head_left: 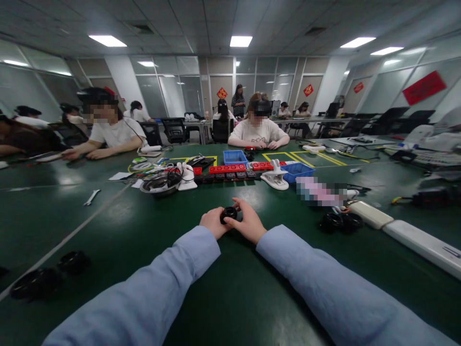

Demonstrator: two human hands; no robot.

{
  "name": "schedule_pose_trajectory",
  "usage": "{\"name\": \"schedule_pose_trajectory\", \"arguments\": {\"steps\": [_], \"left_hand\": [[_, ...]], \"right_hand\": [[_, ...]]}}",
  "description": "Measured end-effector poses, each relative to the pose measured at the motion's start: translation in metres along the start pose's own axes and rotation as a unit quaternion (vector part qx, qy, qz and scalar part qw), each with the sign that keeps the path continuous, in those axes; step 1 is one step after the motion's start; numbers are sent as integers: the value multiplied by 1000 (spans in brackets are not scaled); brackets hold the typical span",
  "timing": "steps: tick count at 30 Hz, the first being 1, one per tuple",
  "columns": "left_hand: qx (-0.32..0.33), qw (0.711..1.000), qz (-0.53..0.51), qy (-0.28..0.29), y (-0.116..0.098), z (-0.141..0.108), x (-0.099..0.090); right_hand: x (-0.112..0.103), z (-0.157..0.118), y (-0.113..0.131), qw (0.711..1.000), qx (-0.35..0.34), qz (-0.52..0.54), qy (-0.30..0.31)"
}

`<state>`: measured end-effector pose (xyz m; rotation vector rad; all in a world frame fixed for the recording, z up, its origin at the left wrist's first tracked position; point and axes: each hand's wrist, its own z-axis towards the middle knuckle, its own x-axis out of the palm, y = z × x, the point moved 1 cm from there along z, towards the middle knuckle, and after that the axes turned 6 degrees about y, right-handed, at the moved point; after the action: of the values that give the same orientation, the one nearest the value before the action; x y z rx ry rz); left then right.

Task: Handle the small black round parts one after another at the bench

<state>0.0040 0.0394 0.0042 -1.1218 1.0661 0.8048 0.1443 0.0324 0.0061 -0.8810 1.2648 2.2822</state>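
Between my two hands, above the green table [230,298], is a small round black part [227,213] with a ring-like rim. My left hand [213,222] wraps its left side, fingers mostly hidden behind it. From the right, my right hand [248,221] grips the same part, thumb across its front and fingers curved over the far side. Similar black round parts [341,222] sit together on the right. Two more lie at the lower left, a larger black one [35,283] and a smaller one [74,262].
Ahead stand a red-and-black row of sockets [228,172], a metal bowl [161,185], white clips [275,177] and blue trays [235,157]. A wrench [92,197] lies left. A long white bar [421,240] extends along the right. Across the table sits a person [258,129].
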Motion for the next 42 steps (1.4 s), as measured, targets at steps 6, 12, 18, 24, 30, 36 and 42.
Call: {"name": "schedule_pose_trajectory", "arguments": {"steps": [6, 12, 18, 24, 30, 36, 42], "left_hand": [[-22, 1000, 17, -9, -2, -1, 1], [-16, 1000, 22, -14, -5, -7, -1], [-22, 999, 24, -2, -4, -8, -2], [-5, 1000, 21, 6, -3, -6, -2], [25, 999, 16, 17, 1, -4, -3], [120, 991, 6, 58, 16, 2, -1], [128, 990, 37, 53, 17, 2, 2]], "right_hand": [[14, 7, 9, 999, 12, -39, -10], [9, 2, 10, 998, 15, -54, -1], [6, -1, 12, 999, 13, -51, -5], [7, 1, 9, 1000, -6, -15, 2], [5, 3, 4, 999, -22, 45, 12], [-9, 12, -10, 957, 8, 216, 192], [-7, 13, -17, 926, 34, 303, 225]]}}
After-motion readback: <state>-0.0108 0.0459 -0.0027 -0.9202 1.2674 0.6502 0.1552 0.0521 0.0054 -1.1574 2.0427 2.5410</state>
